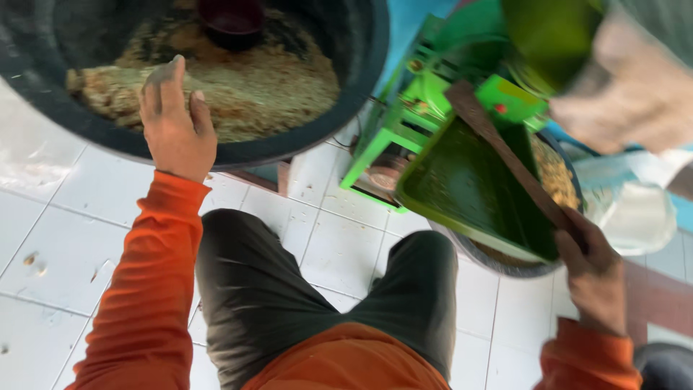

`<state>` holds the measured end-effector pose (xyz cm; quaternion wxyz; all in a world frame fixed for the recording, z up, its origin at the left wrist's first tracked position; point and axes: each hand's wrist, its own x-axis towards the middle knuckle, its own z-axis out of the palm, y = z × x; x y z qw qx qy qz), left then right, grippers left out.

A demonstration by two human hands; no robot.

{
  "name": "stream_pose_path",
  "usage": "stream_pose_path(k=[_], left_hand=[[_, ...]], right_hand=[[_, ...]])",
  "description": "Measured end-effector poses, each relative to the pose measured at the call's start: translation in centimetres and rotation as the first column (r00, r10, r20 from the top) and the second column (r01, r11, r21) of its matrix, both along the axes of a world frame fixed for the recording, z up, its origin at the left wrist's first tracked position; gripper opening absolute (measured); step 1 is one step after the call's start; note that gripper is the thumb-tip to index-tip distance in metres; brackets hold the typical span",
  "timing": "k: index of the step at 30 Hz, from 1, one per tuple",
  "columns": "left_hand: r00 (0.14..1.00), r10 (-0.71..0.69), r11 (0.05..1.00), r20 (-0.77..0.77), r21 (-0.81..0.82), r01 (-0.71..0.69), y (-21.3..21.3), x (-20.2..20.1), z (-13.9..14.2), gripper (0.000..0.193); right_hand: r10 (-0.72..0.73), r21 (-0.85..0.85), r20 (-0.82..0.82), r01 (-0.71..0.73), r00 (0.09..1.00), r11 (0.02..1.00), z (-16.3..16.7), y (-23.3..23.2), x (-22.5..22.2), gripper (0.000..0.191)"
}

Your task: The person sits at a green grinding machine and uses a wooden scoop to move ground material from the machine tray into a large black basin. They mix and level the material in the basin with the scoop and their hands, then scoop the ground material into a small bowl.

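Wooden stick [505, 155], long and dark brown, lies slantwise across the green metal chute [462, 188] of a green machine [433, 79]; its lower end is clamped in the right hand [593, 278], fingers closed round it. Chute slopes over a dark round basin [505, 263] holding yellowish grain. Left hand [175, 123] rests well apart from the stick, at far left, fingers loosely spread and holding nothing, palm on the rim of a large black round tub [346, 94]. Tub holds a mound of coarse tan meal [260, 87], with a dark red bowl [232, 20] at the back. Both sleeves orange. Person sits over a white tiled floor [65, 238], knees in dark trousers between the two hands. White plastic bag [642, 217] just right of the basin.
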<state>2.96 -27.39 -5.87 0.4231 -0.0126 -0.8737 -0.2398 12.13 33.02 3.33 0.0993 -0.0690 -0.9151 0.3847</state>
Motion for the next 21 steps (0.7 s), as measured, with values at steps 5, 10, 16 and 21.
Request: stream_pose_path(k=[5, 10, 16, 21], left_hand=[[0.989, 0.131, 0.985, 0.072, -0.122, -0.121, -4.5, -0.8, -1.9, 0.048], [0.976, 0.182, 0.966, 0.121, -0.206, -0.155, -8.2, -2.0, -3.0, 0.047], [0.889, 0.413, 0.886, 0.200, -0.314, -0.341, -9.5, -3.0, -2.3, 0.052], [0.885, 0.374, 0.927, 0.277, -0.076, -0.368, -8.2, -2.1, -1.5, 0.060]], right_hand=[[0.172, 0.788, -0.159, 0.021, 0.972, 0.615, 3.8, -4.3, -1.5, 0.042], [0.546, 0.703, -0.060, -0.353, 0.836, 0.618, 10.0, -16.7, -4.8, 0.042], [0.659, 0.334, 0.421, -0.782, 0.623, 0.526, 4.1, -36.2, -26.6, 0.052], [0.395, 0.231, 0.671, -0.683, 0.627, 0.693, -9.1, -48.0, -41.7, 0.071]])
